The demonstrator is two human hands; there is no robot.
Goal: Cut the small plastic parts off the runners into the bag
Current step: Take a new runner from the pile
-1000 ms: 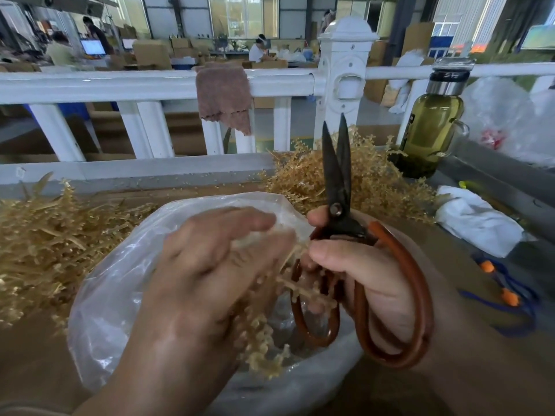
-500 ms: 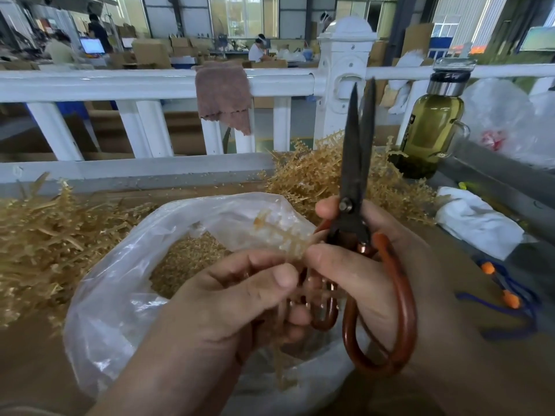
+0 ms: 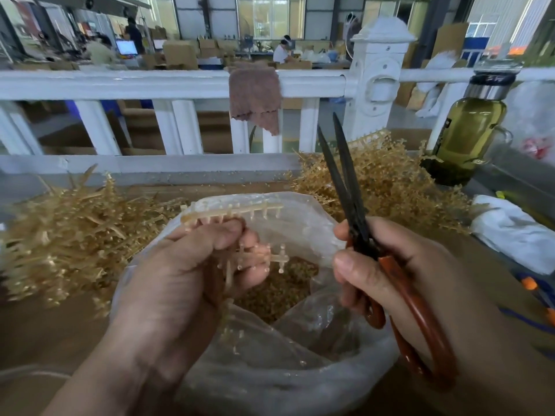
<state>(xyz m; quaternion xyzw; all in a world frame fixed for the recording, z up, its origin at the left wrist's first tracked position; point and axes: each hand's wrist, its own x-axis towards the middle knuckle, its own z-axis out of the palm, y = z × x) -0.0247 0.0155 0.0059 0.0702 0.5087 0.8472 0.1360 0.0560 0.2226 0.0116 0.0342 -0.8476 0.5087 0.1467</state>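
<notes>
My left hand (image 3: 180, 280) is curled round a runner (image 3: 237, 210), thumb clamped over the stem. I hold it right over the mouth of the bag (image 3: 270, 370), so whatever I snip should drop straight in. The top bar sticks out sideways past my fingers with its short pegs showing. A second branch pokes out lower down, just above the contents of the bag. That leaves the ends free for the blades.

My right hand (image 3: 390, 274) grips the scissors (image 3: 354, 211). My fingers are through the orange loops and my thumb rests near the pivot. The blades point up and away, a little apart, beside the runner and not touching it. I'd say I am between cuts, lining up the next bite.

The bag is clear plastic, its rim slumped wide open under both hands. Inside lies a heap of small tan parts (image 3: 279, 289), well below the rim, so I judge there is plenty of room yet.

A pile of runners (image 3: 69, 235) sits to the left of the bag and another pile (image 3: 384, 175) behind the scissors. Both are within easy reach. I cannot tell which is cut and which is waiting.

A bottle (image 3: 468, 136) of yellow-green liquid stands off to the right.
</notes>
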